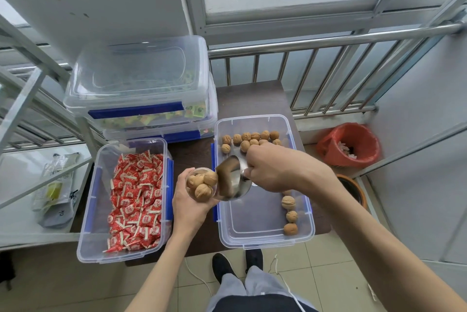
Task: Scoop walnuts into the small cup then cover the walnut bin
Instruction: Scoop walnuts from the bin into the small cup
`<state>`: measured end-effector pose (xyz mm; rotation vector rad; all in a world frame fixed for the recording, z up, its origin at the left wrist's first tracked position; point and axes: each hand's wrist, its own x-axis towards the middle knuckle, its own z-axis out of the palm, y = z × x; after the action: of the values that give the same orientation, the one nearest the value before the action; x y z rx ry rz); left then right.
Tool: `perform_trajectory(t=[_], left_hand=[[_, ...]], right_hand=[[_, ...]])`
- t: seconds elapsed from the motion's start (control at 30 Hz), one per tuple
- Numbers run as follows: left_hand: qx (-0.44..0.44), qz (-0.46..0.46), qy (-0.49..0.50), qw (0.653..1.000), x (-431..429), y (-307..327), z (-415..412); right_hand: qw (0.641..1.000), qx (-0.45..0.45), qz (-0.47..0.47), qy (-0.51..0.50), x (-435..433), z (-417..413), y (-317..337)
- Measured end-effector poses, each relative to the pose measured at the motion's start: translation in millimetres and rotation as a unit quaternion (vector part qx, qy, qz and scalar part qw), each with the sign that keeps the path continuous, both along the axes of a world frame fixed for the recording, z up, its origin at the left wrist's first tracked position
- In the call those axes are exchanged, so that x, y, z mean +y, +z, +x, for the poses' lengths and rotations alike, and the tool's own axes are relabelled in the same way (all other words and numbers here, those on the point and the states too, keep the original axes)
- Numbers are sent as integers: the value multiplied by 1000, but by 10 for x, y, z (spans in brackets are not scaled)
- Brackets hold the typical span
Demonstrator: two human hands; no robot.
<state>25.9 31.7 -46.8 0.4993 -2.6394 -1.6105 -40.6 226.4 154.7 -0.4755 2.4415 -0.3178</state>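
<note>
My left hand [188, 204] grips a small clear cup [199, 172] heaped with walnuts [203, 185], held just left of the walnut bin. My right hand [271, 169] holds a shiny metal scoop [231, 180] by its handle, tipped with its mouth against the cup; the scoop looks empty. The clear walnut bin [262, 238] with blue latches stands open on the dark table. Several loose walnuts lie along its far end [249, 138] and a few at its right side [289, 215]. No lid lies on it.
An open clear bin of red wrapped candies [136, 200] sits left of the cup. Two lidded clear bins [141, 84] are stacked behind. A metal railing [316, 43] runs behind the table, and a red-bagged waste bin [351, 145] stands on the floor at right.
</note>
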Motion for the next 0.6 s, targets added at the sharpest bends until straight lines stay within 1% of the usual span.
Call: perform_trajectory(t=[0.1, 0.2, 0.27, 0.37, 0.43, 0.5, 0.6], left_hand=[[2, 13, -3, 1000, -24, 26, -11], [8, 25, -1, 1000, -61, 59, -2], [7, 25, 6, 1000, -71, 96, 9], [7, 29, 38, 999, -93, 151, 20], [-2, 26, 47, 999, -105, 181, 49], [6, 19, 46, 999, -112, 182, 85], [-6, 11, 49, 999, -70, 164, 132]], right_hand=[[1000, 25, -7, 2, 61, 16, 41], [1000, 30, -8, 1, 109, 25, 133], [1000, 18, -23, -6, 141, 39, 222], [997, 5, -73, -26, 248, 54, 364], [994, -21, -101, -45, 340, 80, 418], [989, -33, -123, -68, 438, 91, 397], [984, -51, -136, -100, 571, 112, 292]])
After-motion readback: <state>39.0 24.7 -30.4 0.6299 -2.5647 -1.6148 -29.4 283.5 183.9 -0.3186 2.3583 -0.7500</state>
